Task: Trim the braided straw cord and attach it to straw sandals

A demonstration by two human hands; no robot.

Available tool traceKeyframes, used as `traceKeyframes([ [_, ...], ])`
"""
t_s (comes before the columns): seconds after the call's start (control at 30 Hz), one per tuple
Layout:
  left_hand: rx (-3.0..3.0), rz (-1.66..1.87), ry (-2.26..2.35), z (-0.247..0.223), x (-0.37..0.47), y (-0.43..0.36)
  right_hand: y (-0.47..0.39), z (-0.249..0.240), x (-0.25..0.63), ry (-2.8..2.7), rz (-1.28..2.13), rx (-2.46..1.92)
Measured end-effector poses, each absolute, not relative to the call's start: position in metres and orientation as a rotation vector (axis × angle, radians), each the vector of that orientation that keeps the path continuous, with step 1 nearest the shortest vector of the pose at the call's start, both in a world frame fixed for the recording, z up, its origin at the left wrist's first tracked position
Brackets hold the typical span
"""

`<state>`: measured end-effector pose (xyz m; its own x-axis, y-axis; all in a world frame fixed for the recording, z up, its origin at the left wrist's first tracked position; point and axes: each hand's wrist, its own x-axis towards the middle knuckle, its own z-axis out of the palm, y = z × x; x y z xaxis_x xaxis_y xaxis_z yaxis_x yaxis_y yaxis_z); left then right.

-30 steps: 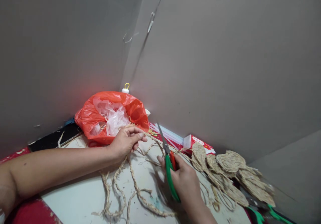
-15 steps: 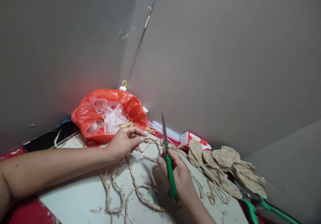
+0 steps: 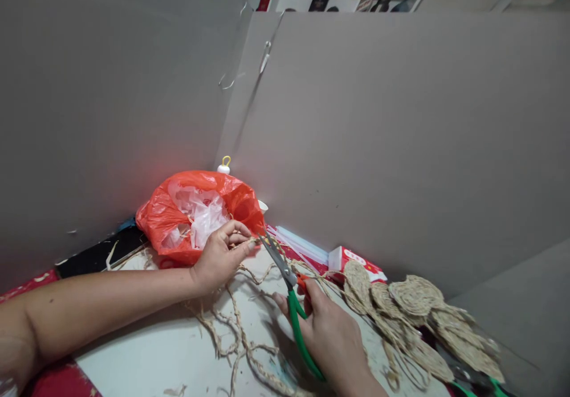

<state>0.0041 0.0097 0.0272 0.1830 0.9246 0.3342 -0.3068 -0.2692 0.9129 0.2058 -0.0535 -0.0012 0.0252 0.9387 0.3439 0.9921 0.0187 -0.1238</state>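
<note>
My left hand point(image 3: 222, 257) pinches a braided straw cord point(image 3: 259, 368) between thumb and fingers, in front of the red plastic bag. The rest of the cord trails in loops over the white board point(image 3: 146, 337). In my right hand point(image 3: 332, 326) is a pair of scissors point(image 3: 285, 269) with green and orange handles. Their blades are spread and point up-left, with the tips close to the cord end at my left fingertips. Whether the blades touch the cord I cannot tell.
The red plastic bag point(image 3: 155, 219) holds crumpled white plastic. Coiled straw pieces point(image 3: 416, 296) lie in a pile at the right, beside a red-and-white box point(image 3: 365, 265). Green-handled tools point(image 3: 463, 390) lie at the lower right. Grey panels point(image 3: 378, 136) stand behind.
The scissors have opened and swung left, their tips now near my left fingertips. My left hand still pinches the cord. The camera view has tilted up slightly, showing shelves at the top.
</note>
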Motion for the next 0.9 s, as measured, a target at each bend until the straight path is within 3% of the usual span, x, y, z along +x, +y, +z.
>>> traceKeyframes([
  [0.2,1.577,1.425,0.724,0.019,0.001,0.016,-0.052,-0.006,0.211,-1.990,-0.488,-1.890],
  [0.33,1.730,1.479,0.787,0.014,-0.001,0.021,-0.051,-0.008,0.214,-1.935,-0.444,-1.905],
  [0.5,1.791,1.472,0.767,0.012,-0.001,0.021,-0.050,-0.004,0.212,-1.683,-0.001,-1.872],
  [0.73,1.933,1.294,0.683,0.004,0.005,0.001,-0.059,0.003,0.178,-1.092,1.008,-1.409],
  [0.9,2.182,1.115,0.546,0.000,0.006,-0.015,-0.064,0.010,0.166,-0.892,1.083,-1.200],
])
